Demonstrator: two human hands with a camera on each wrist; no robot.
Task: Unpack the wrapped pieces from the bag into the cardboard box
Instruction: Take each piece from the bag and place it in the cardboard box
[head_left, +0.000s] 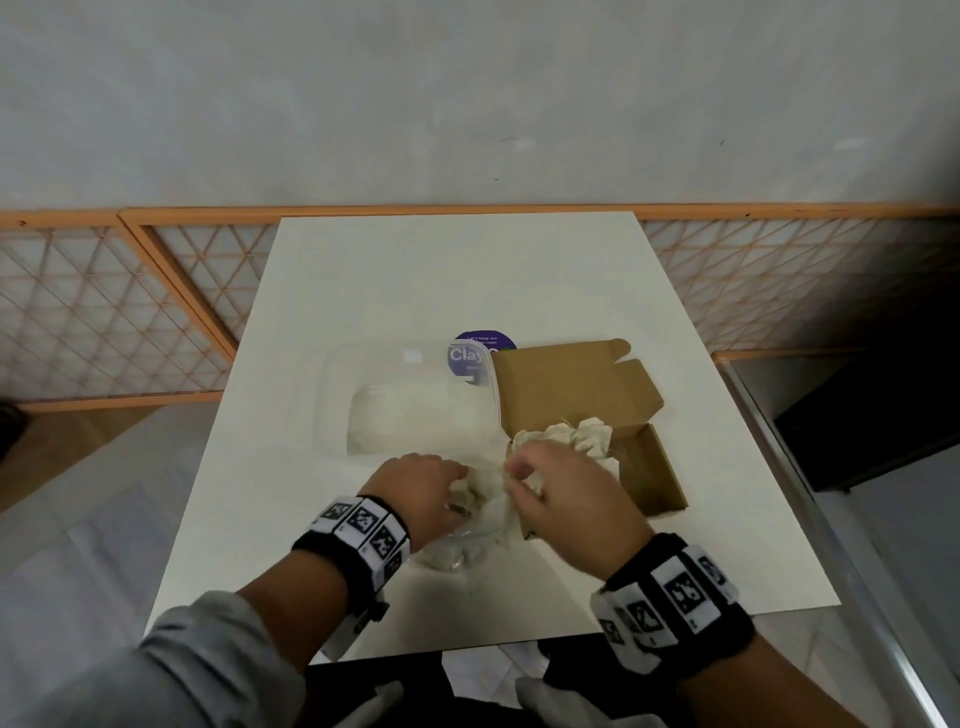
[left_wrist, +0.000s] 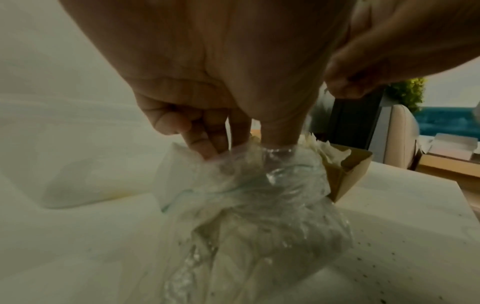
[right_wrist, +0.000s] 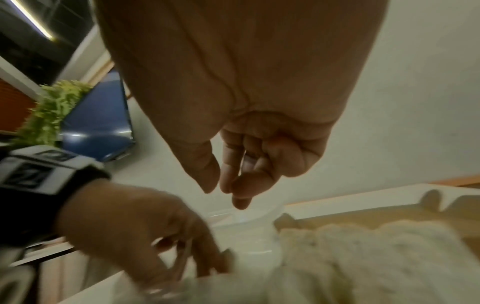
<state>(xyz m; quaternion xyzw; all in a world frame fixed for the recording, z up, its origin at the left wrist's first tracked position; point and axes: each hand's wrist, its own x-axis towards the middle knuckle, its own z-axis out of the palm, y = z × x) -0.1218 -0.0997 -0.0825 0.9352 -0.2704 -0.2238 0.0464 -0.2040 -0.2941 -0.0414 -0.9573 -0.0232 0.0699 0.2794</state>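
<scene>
A: Where's the bag (left_wrist: 262, 205) rn?

B: On the white table (head_left: 415, 280), near edge, just left of the cardboard box (head_left: 582, 395). Clear plastic, crumpled, pale wrapped stuff showing thru it.

A: Left hand (head_left: 421, 493)?

B: Fingers (left_wrist: 202, 144) curled down onto the bag's top, thumb pressed into the plastic. It's gripping the bag's mouth.

A: Right hand (head_left: 561, 493)?

B: Above the bag/box border, fingers (right_wrist: 244, 181) loosely curled w/ tips close together. Wrist view shows nothing between them. Head view is blurry there, white paper right under it; looks empty.

A: Anything in the box?

B: Yes, wrapped pieces (head_left: 571, 434), crumpled off-white paper, in the box's near part. Lid flaps stand open at the back.

A: Other stuff?

B: Clear plastic tub (head_left: 410, 400) left of the box, touching it. Purple round sticker (head_left: 480, 345) behind the tub.
</scene>
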